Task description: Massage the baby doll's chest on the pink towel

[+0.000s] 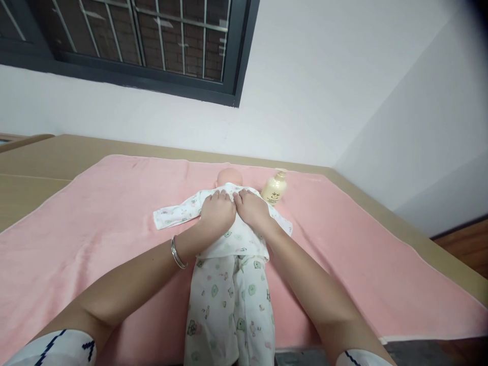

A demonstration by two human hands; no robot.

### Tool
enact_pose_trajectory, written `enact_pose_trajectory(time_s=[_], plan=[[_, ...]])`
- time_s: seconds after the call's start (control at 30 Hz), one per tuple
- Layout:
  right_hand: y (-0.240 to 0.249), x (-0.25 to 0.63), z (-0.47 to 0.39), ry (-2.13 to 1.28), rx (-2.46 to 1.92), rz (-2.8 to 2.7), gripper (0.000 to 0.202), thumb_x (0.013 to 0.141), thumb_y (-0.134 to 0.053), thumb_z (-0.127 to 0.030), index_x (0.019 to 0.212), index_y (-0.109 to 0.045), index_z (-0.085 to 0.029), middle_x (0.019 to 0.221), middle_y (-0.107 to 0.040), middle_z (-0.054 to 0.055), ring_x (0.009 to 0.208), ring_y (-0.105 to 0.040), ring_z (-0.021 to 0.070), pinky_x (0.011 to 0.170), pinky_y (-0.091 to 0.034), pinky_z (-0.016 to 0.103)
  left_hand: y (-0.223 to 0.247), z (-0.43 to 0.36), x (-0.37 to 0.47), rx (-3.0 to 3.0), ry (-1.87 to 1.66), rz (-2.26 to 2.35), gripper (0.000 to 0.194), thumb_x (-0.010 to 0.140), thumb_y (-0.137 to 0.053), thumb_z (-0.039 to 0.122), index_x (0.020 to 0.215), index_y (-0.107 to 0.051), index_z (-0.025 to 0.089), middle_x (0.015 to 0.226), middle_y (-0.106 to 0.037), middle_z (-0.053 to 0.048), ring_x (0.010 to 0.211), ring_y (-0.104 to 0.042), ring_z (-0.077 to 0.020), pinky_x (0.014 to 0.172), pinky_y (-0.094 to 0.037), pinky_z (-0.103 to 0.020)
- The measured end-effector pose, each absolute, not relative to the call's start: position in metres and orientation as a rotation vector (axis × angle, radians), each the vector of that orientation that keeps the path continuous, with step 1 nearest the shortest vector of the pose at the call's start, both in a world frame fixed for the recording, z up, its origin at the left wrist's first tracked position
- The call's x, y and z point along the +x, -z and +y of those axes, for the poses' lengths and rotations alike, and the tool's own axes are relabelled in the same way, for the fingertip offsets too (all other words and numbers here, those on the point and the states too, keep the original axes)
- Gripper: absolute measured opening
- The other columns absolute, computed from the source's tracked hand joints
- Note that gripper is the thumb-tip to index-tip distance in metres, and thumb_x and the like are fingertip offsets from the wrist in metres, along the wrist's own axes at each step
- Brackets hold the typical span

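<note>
A baby doll lies stretched out on a pink blanket [125, 198], its bald head [229, 177] at the far end. It wears a white printed top [244, 239] and matching printed trousers [229, 305]. My left hand [219, 211] rests on the left of the top's chest, fingers laid forward over the cloth. Beside it, my right hand [251, 208] lies flat on the right of the chest, its thumb close to my left hand. Both hands look open, pressing on the fabric; their undersides are hidden. One sleeve [177, 213] spreads out to the left; the other is partly behind my right wrist.
A pale yellow pump bottle [274, 188] stands on the blanket right of the doll's head. The blanket covers a tan table [34, 162] against a white wall [297, 101]. Above is a barred window with a dark frame [229, 94]. Brown wood [468, 246] shows at far right.
</note>
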State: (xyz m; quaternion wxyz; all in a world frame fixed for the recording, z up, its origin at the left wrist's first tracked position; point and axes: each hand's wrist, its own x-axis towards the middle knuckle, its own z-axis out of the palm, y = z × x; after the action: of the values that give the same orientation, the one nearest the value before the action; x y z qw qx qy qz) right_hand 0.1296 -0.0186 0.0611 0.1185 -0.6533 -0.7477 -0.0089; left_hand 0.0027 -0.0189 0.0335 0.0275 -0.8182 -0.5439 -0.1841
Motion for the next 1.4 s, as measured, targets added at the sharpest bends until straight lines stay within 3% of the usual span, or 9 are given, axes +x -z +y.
enact_pose_trajectory(time_s=[0.3, 0.57, 0.83, 1.2, 1.3, 1.4], plan=[[-0.071, 0.113, -0.045, 0.034, -1.975, -2.183, 0.050, 0.105, -0.026, -0.036, 0.097, -0.071, -0.016, 0.102, -0.073, 0.015, 0.095, -0.068, 0.0283, 0.079, -0.046, 0.035, -0.038, 0.002, -0.012, -2.586, 0.669, -1.785, 0.040, 0.099, -0.031, 0.027, 0.117, -0.063, 0.011, 0.127, -0.066, -0.016, 0.122, -0.059, -0.0276, 0.102, -0.046, -0.039], [-0.056, 0.136, -0.012, 0.012, -1.898, -2.134, 0.044, 0.106, -0.026, -0.033, 0.110, -0.066, -0.015, 0.115, -0.071, 0.012, 0.109, -0.063, 0.0238, 0.085, -0.044, 0.030, -0.031, -0.019, 0.004, -2.489, 0.579, -1.693, 0.042, 0.097, -0.038, 0.026, 0.125, -0.060, 0.005, 0.137, -0.058, -0.024, 0.129, -0.053, -0.0333, 0.105, -0.042, -0.045], [-0.068, 0.117, -0.039, 0.070, -1.992, -2.156, 0.046, 0.104, -0.029, -0.037, 0.098, -0.069, -0.014, 0.101, -0.073, 0.016, 0.094, -0.068, 0.0298, 0.077, -0.046, 0.035, -0.035, 0.005, -0.012, -2.577, 0.674, -1.787, 0.039, 0.099, -0.032, 0.029, 0.115, -0.064, 0.014, 0.130, -0.065, -0.015, 0.126, -0.057, -0.0272, 0.104, -0.045, -0.040], [-0.057, 0.136, -0.013, -0.013, -1.947, -2.117, 0.054, 0.104, -0.023, -0.051, 0.104, -0.067, -0.018, 0.110, -0.072, 0.013, 0.102, -0.066, 0.0271, 0.078, -0.044, 0.032, -0.030, -0.023, 0.007, -2.467, 0.540, -1.746, 0.049, 0.098, -0.036, 0.027, 0.136, -0.053, 0.001, 0.145, -0.051, -0.026, 0.138, -0.045, -0.0361, 0.109, -0.039, -0.047], [-0.058, 0.134, -0.016, 0.001, -1.930, -2.120, 0.054, 0.105, -0.023, -0.049, 0.110, -0.066, -0.016, 0.118, -0.070, 0.014, 0.107, -0.065, 0.0267, 0.082, -0.045, 0.032, -0.033, -0.024, 0.005, -2.501, 0.537, -1.744, 0.048, 0.097, -0.036, 0.026, 0.136, -0.054, 0.004, 0.146, -0.052, -0.023, 0.139, -0.044, -0.0340, 0.112, -0.037, -0.047], [-0.059, 0.126, -0.025, 0.087, -1.951, -2.136, 0.050, 0.106, -0.027, -0.040, 0.108, -0.067, -0.011, 0.112, -0.071, 0.018, 0.106, -0.065, 0.0281, 0.087, -0.046, 0.034, -0.036, -0.015, -0.002, -2.571, 0.581, -1.816, 0.051, 0.099, -0.031, 0.030, 0.141, -0.049, 0.009, 0.153, -0.045, -0.019, 0.144, -0.039, -0.0311, 0.117, -0.030, -0.053]])
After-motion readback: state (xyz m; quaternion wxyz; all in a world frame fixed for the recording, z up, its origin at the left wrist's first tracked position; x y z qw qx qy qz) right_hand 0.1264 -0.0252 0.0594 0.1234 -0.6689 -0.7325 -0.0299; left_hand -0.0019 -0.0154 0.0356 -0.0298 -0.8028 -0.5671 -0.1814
